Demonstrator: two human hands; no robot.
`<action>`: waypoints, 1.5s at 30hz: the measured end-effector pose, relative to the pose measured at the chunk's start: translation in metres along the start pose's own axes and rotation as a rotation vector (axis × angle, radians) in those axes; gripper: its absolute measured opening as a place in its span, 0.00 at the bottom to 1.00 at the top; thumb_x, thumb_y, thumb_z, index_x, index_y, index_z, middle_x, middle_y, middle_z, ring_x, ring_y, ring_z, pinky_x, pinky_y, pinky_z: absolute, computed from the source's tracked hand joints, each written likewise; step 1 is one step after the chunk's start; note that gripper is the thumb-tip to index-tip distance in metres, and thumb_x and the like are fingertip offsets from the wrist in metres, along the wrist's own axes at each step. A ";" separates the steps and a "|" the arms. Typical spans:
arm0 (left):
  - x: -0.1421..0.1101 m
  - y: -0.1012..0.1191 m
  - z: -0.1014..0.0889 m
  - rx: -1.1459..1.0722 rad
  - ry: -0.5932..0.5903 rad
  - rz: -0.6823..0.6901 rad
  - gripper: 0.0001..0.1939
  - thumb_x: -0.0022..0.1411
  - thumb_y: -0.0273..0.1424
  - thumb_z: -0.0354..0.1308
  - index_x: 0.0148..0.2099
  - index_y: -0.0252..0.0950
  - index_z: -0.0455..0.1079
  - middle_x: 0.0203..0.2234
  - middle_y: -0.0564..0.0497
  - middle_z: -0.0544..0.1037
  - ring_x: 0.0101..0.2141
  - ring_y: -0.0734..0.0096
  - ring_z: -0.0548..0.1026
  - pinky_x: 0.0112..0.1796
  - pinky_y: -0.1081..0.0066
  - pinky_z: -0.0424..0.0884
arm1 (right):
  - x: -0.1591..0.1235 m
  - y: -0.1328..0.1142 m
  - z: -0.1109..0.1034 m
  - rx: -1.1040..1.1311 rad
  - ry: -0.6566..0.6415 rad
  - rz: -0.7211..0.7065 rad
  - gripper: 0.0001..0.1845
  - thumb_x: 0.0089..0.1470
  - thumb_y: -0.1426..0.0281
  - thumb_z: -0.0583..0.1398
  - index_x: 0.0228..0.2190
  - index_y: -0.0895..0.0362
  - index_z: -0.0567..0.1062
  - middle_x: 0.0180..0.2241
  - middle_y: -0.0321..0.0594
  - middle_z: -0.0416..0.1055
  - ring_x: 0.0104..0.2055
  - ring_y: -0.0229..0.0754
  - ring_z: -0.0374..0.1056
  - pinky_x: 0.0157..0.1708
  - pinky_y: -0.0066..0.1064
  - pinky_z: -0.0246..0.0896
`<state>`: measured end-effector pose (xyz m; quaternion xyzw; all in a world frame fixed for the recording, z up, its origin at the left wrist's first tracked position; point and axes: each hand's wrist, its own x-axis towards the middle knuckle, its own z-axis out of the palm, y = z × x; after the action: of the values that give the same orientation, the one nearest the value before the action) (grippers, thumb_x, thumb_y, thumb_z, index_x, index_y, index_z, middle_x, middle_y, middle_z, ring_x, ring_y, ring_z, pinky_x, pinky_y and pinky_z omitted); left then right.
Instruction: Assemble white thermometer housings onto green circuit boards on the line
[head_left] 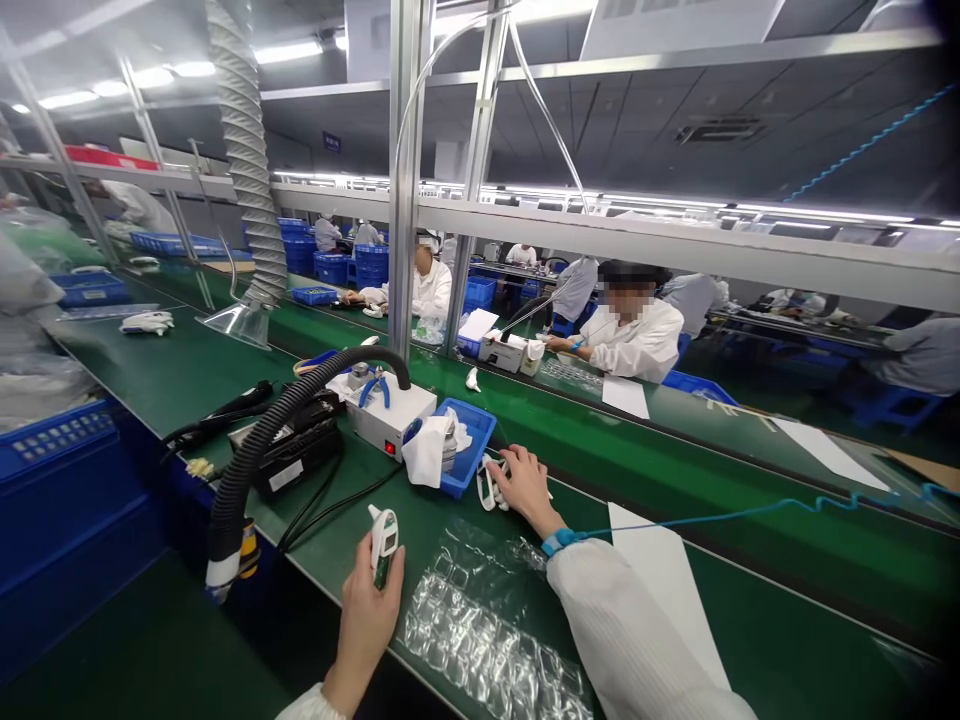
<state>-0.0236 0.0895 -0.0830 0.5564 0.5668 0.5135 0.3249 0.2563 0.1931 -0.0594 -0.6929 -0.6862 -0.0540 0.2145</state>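
My left hand (369, 610) is closed round a white ear thermometer (385, 533), held upright above the bench's near edge. A small dark screen window and a strip of green circuit board show on its face. My right hand (525, 485) reaches over several white thermometer housing parts (487, 488) lying beside a blue tray (474, 440). Its fingers are spread and its thumb touches or nearly touches a part; what lies under the palm is hidden. A blue wrist strap (562, 541) with a coiled cord circles my right wrist.
A clear plastic blister tray (480, 640) lies between my arms. White paper (664, 570) is under my right sleeve. Behind stand a white box with a red switch (390, 420), blue pliers (374, 388) and a black hose (247, 455). Co-workers (626, 325) sit across the green belt (570, 430).
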 end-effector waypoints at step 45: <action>-0.002 0.002 0.000 0.003 -0.004 0.035 0.23 0.61 0.45 0.52 0.53 0.36 0.63 0.39 0.42 0.78 0.38 0.57 0.78 0.32 0.67 0.75 | -0.018 0.039 -0.015 0.266 -0.010 -0.073 0.23 0.59 0.56 0.53 0.51 0.54 0.68 0.50 0.49 0.65 0.53 0.53 0.62 0.51 0.48 0.58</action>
<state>-0.0228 0.0875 -0.0812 0.5678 0.5570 0.5170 0.3163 0.2963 0.1724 -0.0607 -0.6334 -0.7131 0.0331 0.2988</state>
